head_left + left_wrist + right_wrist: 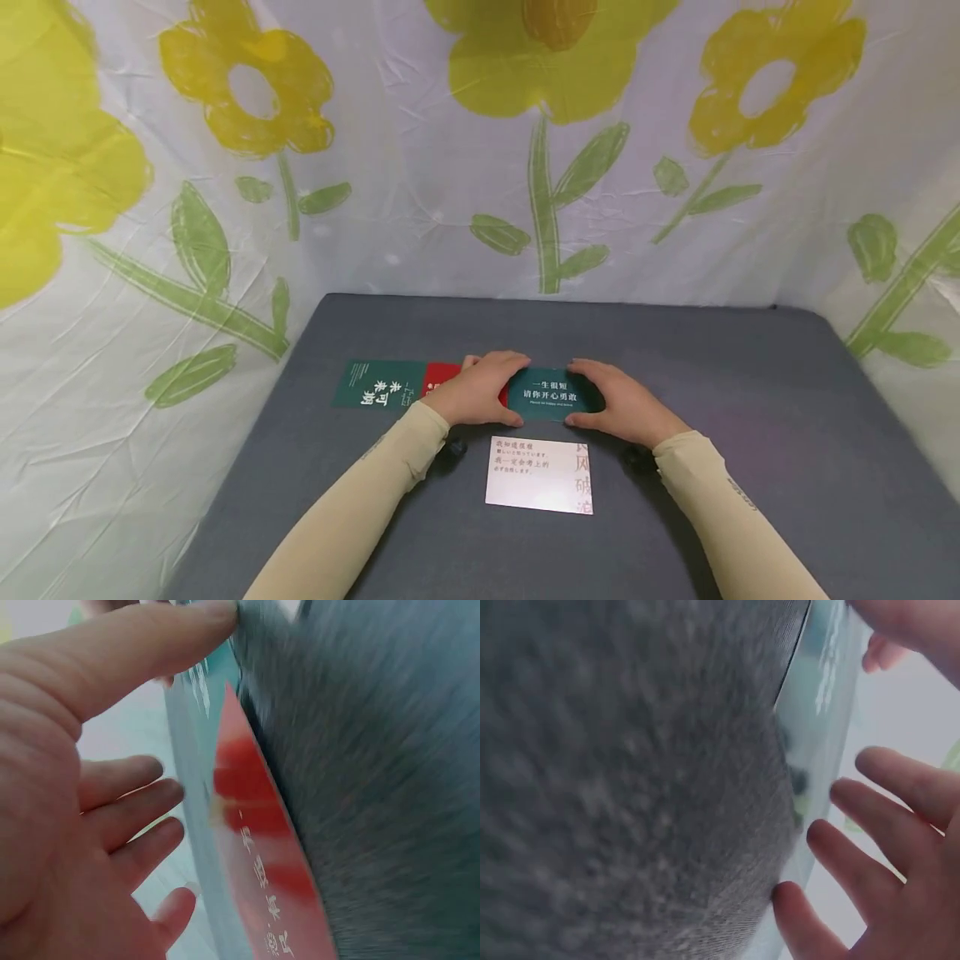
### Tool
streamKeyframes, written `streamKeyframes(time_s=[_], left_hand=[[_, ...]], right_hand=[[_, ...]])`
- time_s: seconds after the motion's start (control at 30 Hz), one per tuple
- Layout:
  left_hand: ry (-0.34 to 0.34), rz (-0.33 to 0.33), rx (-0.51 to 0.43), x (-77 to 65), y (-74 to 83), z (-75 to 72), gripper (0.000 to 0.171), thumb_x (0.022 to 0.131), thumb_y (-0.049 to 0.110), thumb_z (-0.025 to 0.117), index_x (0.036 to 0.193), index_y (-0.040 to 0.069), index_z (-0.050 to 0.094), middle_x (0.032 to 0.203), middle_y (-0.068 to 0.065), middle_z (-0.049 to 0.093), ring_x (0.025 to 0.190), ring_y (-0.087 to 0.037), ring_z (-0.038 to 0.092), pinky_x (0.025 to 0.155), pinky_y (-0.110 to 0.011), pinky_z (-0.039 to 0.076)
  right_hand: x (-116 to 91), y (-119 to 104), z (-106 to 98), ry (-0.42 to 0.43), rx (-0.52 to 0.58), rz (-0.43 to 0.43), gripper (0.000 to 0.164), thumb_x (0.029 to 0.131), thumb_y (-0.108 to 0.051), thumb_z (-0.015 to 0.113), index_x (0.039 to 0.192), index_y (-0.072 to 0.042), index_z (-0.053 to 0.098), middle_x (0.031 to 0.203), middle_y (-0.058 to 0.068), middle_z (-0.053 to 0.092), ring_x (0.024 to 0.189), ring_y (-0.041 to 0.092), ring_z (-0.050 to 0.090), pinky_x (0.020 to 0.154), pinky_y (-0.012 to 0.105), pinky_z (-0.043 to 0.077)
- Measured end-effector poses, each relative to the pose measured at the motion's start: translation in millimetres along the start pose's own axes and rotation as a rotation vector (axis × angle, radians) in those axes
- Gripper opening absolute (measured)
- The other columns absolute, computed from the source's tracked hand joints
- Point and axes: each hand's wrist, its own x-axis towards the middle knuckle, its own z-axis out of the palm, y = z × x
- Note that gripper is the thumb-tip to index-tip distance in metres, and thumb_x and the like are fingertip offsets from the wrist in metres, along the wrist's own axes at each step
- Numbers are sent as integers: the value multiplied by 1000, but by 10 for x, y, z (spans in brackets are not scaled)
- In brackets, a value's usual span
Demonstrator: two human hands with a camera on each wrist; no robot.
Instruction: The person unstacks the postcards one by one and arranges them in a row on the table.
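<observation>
A dark green card with white lettering lies flat on the grey table, between the two hands. My left hand is at its left end, thumb by the near corner and index finger by the far one, the hand over part of a red card. At the right end, my right hand spans the green card's short side with thumb and fingers spread. Both wrist views show loosely extended fingers. In the left wrist view the red card lies below the thumb.
Another green card with white lettering lies left of the red one. Nearer the body is a pale card with reddish print. A white curtain painted with yellow flowers surrounds the dark grey table.
</observation>
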Motion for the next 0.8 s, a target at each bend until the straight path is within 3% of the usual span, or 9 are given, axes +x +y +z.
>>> streamKeyframes(time_s=[0.2,0.43,0.57,0.8], left_hand=[[48,44,-12,-382,127,69,93,87,43,88,166,20,44,169,-2,48,157,-23,42,125,-53,36],[30,73,59,-842,242,145,87,88,45,87,163,23,48,163,2,55,151,-20,51,127,-52,39],[11,77,77,-953,247,195,93,84,45,91,163,22,48,162,3,55,150,-19,51,127,-50,40],[-13,109,105,-973,258,252,95,83,43,94,163,18,49,161,1,55,149,-19,51,126,-50,40]], right_hand=[[-296,-210,68,69,-28,-35,87,91,-50,86,162,-13,50,167,14,49,152,40,51,119,63,47],[-713,-481,264,125,-137,-126,80,86,-52,90,151,-15,62,153,7,64,138,31,64,111,54,56],[-826,-562,336,139,-162,-149,80,83,-52,92,149,-17,65,150,3,66,134,28,66,108,54,58],[-889,-580,414,141,-185,-158,81,78,-50,96,145,-17,66,146,0,67,133,25,65,106,53,58]])
